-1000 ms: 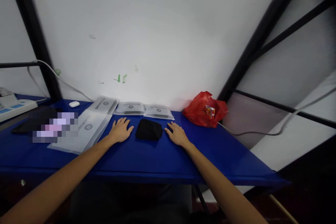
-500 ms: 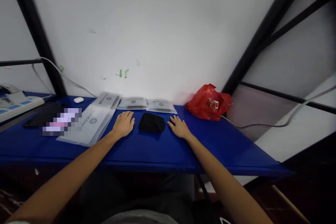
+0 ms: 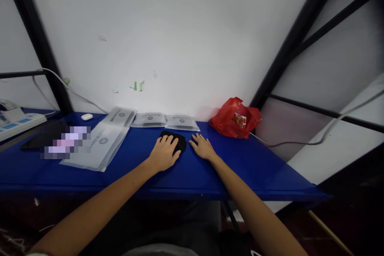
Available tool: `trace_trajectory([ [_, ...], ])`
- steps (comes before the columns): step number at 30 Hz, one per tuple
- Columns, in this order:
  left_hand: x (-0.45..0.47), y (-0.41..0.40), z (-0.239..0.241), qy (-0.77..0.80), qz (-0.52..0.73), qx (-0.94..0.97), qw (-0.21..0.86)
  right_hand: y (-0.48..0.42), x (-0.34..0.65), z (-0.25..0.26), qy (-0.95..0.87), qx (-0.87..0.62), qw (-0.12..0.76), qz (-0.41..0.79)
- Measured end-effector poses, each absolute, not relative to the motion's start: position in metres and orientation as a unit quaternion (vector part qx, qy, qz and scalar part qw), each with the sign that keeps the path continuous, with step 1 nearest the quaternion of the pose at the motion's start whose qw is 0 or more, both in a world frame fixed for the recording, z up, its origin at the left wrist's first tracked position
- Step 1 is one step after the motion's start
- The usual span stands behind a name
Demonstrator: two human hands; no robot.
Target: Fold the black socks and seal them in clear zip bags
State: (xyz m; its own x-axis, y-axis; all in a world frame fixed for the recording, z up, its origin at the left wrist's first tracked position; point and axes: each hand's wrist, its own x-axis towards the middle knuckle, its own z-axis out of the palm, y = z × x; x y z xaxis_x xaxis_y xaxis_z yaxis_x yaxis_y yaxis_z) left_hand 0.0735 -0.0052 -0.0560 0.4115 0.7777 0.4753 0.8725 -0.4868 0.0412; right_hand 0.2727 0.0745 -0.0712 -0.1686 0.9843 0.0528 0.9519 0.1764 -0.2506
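A folded piece of black cloth lies on the blue table in front of me. My left hand rests over its left and near part, fingers apart and slightly bent, thumb by its near edge; part of the cloth is hidden beneath. I see no clear grip on it. Just right of the cloth, my right hand lies palm down on the table, fingers spread, holding nothing.
Printed frosted zip bags lie at left, with two smaller packs along the wall. A red plastic bag stands back right. At far left are a blurred phone, a white case and a power strip.
My left hand has moved right from the bare table onto the black cloth. My right hand stays beside it. The view has shifted slightly.
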Motion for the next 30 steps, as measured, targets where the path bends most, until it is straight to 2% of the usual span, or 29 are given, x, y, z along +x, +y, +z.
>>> trace_trajectory([
  [6, 0.093, 0.004, -0.049, -0.605, -0.155, -0.781, 0.035, 0.076, 0.274, -0.073, -0.758, -0.641, 0.097, 0.078],
  [13, 0.088, 0.003, -0.049, -0.566, -0.132, -0.81, 0.085, 0.075, 0.274, -0.073, -0.756, -0.641, 0.106, 0.084],
  [17, 0.078, -0.012, -0.054, -0.513, -0.166, -0.838, 0.081, 0.074, 0.274, -0.073, -0.755, -0.641, 0.108, 0.087],
  [24, 0.07, -0.034, -0.065, -0.497, -0.233, -0.835, 0.013, 0.074, 0.274, -0.072, -0.755, -0.642, 0.105, 0.085],
  [30, 0.07, -0.03, -0.069, -0.511, -0.257, -0.82, 0.029, 0.074, 0.274, -0.073, -0.756, -0.641, 0.11, 0.081],
])
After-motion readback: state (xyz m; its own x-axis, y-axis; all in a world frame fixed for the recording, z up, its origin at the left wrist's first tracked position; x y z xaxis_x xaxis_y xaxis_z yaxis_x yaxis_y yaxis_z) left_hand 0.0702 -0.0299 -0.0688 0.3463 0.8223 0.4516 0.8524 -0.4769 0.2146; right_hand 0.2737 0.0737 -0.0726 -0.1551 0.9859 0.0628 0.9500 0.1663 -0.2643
